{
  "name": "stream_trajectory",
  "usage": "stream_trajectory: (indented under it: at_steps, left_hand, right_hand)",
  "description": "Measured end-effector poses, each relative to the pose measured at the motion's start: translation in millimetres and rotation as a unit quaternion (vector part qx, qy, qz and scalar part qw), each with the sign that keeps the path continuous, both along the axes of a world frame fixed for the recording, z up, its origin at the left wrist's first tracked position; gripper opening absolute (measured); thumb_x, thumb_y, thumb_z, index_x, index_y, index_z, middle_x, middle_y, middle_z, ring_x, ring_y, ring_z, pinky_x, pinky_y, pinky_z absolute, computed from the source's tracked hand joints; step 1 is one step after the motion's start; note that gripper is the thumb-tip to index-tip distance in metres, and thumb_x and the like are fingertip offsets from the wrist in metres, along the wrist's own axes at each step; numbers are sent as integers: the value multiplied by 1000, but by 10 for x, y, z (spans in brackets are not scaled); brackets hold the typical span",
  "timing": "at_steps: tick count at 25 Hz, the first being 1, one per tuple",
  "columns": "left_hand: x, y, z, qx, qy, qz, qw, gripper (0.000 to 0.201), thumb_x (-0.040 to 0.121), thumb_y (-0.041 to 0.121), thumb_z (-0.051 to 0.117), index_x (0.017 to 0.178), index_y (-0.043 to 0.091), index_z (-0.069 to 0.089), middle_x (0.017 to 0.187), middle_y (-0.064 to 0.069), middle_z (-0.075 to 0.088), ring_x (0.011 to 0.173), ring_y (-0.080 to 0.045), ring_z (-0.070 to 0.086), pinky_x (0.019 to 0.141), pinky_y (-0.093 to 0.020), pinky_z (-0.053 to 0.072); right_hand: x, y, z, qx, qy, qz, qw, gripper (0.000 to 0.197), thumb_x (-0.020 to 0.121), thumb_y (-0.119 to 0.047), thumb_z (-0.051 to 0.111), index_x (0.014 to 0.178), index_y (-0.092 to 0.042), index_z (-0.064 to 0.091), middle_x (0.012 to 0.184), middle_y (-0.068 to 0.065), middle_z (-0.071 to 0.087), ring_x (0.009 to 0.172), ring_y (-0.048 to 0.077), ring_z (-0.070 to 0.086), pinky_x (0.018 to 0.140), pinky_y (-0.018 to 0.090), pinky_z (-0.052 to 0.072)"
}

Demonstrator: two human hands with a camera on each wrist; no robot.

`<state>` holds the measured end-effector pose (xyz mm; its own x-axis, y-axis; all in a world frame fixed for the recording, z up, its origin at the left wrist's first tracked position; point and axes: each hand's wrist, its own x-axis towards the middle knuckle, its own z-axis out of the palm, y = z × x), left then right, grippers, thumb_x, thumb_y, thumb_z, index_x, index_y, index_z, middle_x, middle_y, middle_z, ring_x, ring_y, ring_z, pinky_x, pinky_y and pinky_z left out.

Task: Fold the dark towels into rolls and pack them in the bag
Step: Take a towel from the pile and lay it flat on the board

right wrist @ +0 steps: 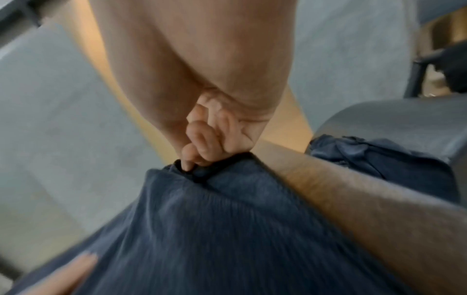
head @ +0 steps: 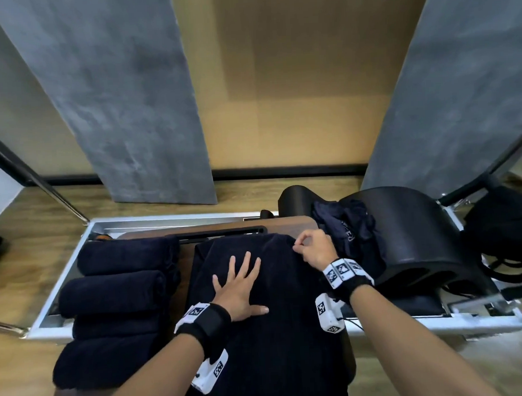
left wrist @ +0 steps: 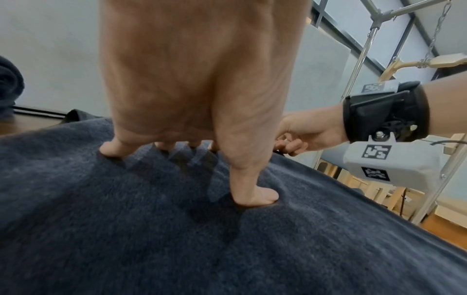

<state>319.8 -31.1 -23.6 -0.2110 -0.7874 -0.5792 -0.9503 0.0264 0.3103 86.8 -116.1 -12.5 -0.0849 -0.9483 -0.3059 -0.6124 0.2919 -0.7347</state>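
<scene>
Nearest me, my left hand [head: 239, 288] lay flat, fingers spread, pressing the dark towel [head: 268, 332] onto the table [head: 285, 223]. Its long axis ran away from me. My right hand [head: 314, 249], nearer, pinched its far right corner beside the rolls [head: 114, 289].

We see left hand [head: 239, 288] flat, palm down, fingers [left wrist: 112, 148] straight and spread, thumb out to side, pressing down. Left forearm comes in from lower left, wrist strapped. Right hand [head: 314, 249] further forward and to right, fingers [right wrist: 202, 139] curled, thumb and fingertips pinching cloth corner. Right forearm angles in from lower right, wrist strapped. Hands apart, not touching.
</scene>
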Motion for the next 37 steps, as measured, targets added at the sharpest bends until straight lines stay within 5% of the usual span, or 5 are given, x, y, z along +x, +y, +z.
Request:
stream_trajectory:
  at_steps: [5, 9, 12, 15, 37]
  left_hand:
    - [-16, 24, 19, -8, 9, 2, 1000, 122, 89, 52, 78, 164, 40, -18, 165, 16, -41, 153, -25, -39, 119, -75, -9]
    - [42, 49, 62, -70, 71, 60, 993, 109, 81, 68, 76, 166, 40, 15, 174, 19, -4, 161, -14, -8, 125, -66, 6]
    - [156, 23, 91, -295, 213, 303, 881, 41, 95, 53, 70, 127, 29, 63, 132, 10, 60, 125, -14, 59, 108, -43, 45]
    - [317, -103, 90, -340, 185, 451, 804, 19, 104, 26, 61, 105, 8, 67, 107, -8, 64, 102, -30, 66, 92, -40, 52]
    - [204, -304, 164, -326, 24, 390, 861, 38, 95, 2, 60, 131, 12, 49, 140, -11, 36, 112, -32, 59, 81, -43, 54]
  right_hand:
    - [-353, -145, 41, -79, -77, -250, 962, 8, 99, -11, 54, 100, -9, 61, 61, 14, 70, 35, 13, 57, 39, 24, 48]
    - [-71, -7, 45, -27, -176, -110, 978, 7, 99, -12, 57, 94, -8, 61, 59, 14, 70, 40, 29, 57, 37, 28, 39]
    - [113, 168, -65, 116, -206, 31, 971, 16, 105, -20, 57, 102, -5, 61, 70, 22, 74, 36, 27, 58, 31, 20, 27]
    - [120, 233, -211, 133, -165, 36, 977, 23, 106, -23, 57, 99, -2, 63, 69, 23, 74, 34, 25, 56, 31, 19, 26]
    - [25, 192, -304, 133, -143, -5, 981, 30, 105, -30, 54, 92, -4, 60, 67, 24, 73, 36, 24, 58, 33, 20, 33]
